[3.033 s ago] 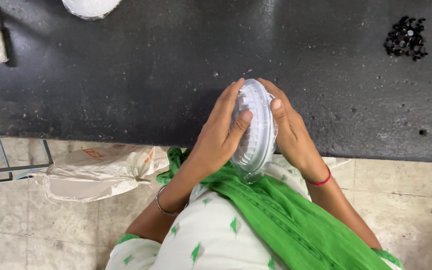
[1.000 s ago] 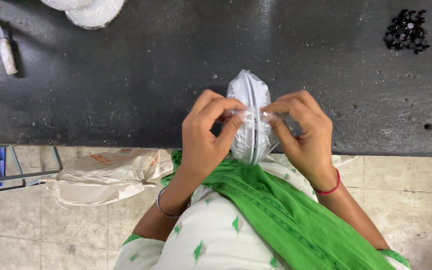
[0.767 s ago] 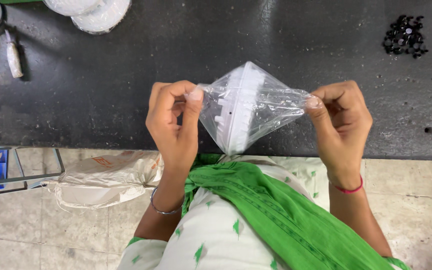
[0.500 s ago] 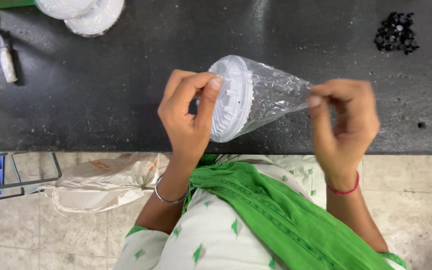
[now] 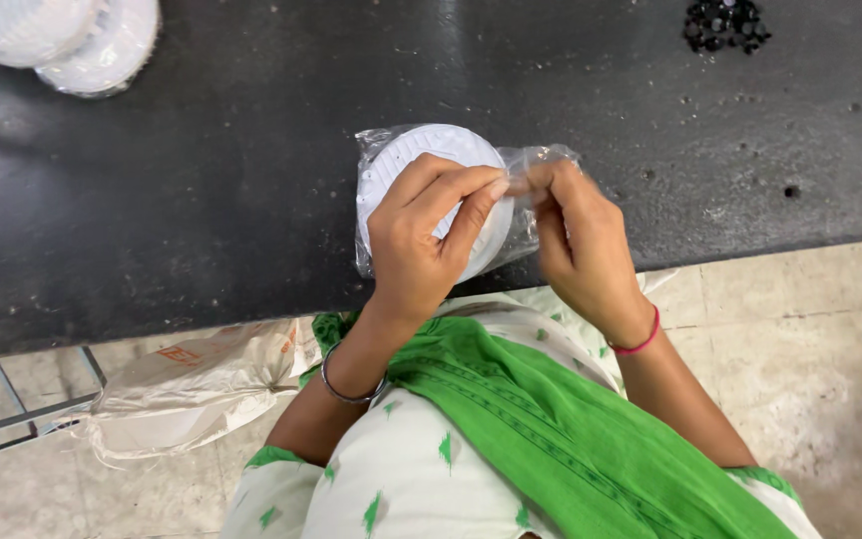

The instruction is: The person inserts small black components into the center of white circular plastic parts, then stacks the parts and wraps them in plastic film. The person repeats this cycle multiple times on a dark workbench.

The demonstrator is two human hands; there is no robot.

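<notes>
The fingers of the left hand (image 5: 421, 245) curl narrowly over a round white ribbed plastic disc (image 5: 403, 165), thumb and forefinger pinching the clear plastic bag (image 5: 526, 215) that wraps it. The right hand (image 5: 581, 250) meets them just beside, its fingertips closed on the same film at the loose end of the bag, so both hands grip the wrapping at nearly one spot. The disc in its bag lies at the near edge of the black worktop (image 5: 202, 200), about midway along it, with the hands on top of it. A metal bangle (image 5: 346, 384) sits on the left wrist and a red thread band (image 5: 641, 339) on the right.

At the far left corner of the worktop rest more white discs in clear wrapping (image 5: 62, 40). Near the far right corner lies a small heap of black parts (image 5: 725, 22), well apart from the hands. Below the near edge, on the tiled floor, a pale sack (image 5: 192, 384) slumps beside a metal frame (image 5: 32, 409).
</notes>
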